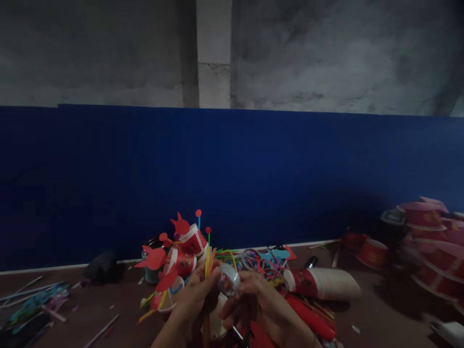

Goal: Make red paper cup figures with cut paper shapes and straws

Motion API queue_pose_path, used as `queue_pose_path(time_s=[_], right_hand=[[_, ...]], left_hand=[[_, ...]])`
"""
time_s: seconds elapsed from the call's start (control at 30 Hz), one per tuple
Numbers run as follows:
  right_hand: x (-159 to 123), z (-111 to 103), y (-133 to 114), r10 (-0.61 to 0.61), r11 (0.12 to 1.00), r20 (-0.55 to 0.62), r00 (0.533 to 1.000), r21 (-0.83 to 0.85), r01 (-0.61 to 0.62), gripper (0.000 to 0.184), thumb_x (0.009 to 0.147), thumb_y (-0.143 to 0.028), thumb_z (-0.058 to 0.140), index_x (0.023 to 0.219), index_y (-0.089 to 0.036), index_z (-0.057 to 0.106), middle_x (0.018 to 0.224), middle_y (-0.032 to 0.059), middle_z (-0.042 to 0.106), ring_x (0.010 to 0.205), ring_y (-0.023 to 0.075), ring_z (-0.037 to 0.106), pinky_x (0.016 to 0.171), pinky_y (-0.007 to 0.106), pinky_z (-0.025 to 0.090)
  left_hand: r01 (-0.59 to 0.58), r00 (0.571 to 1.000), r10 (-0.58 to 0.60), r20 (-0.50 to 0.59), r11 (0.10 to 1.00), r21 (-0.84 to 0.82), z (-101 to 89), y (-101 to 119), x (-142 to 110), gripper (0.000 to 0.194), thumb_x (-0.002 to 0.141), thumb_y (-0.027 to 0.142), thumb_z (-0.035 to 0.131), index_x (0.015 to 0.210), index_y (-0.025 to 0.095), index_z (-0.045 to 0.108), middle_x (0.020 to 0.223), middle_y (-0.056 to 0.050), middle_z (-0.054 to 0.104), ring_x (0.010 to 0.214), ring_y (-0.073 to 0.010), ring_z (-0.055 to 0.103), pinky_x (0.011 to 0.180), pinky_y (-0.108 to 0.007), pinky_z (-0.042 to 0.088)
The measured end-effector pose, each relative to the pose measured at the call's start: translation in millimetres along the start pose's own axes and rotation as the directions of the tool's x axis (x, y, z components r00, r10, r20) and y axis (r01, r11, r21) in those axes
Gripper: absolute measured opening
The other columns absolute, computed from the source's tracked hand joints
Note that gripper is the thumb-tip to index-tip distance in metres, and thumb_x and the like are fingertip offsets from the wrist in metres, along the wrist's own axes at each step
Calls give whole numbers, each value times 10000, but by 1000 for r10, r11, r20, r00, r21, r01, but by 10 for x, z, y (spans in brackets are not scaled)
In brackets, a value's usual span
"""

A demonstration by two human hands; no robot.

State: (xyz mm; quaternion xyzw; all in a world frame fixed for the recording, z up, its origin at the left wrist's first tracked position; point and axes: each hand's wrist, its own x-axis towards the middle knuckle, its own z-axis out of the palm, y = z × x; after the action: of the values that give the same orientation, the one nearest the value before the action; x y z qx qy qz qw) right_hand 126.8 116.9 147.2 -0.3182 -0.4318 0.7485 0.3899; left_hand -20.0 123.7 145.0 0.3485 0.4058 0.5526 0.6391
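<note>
Upright yellow and orange drinking straws [209, 263] are pinched between the thumb and fingers of my left hand [195, 295]. Just to their right, a roll of clear tape [229, 280] sits in the fingers of my right hand [255, 299], close to the left fingertips. The tape's free end is too faint to make out. Below my hands, a pale paper cup [217, 321] is partly hidden. Left of the left hand stand red paper cups [179, 261] with red paper cut-outs [154, 258] and straws with round red tips.
Coloured straws and scissor-like handles [253, 261] lie behind my hands. A stack of paper cups [335, 284] lies on its side at right, near a red object [311, 316]. More red cups [431, 246] are piled far right. Scraps [39, 304] litter the left; a blue panel [253, 179] stands behind.
</note>
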Motion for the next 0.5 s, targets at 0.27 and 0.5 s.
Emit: queue_pose_path(time_s=[0.27,0.5], right_hand=[[35,-62,46,21,1000,-39,999,-1,-21,347,585,-275,516,852,-80,622,645,148,726,421,179,642,336,170,345],[47,-28,81,30,999,-128,991,-29,-34,394,585,-226,478,939,-111,608,611,91,726,357,149,601,326,162,322]], left_hand=[[-15,998,20,58,996,-86,3,-126,41,537,446,463,862,837,173,636,657,9,648,604,-118,614,537,-177,435],[-29,995,39,91,994,-109,-23,-184,87,488,491,436,854,827,162,631,645,5,636,591,-116,597,548,-191,428]])
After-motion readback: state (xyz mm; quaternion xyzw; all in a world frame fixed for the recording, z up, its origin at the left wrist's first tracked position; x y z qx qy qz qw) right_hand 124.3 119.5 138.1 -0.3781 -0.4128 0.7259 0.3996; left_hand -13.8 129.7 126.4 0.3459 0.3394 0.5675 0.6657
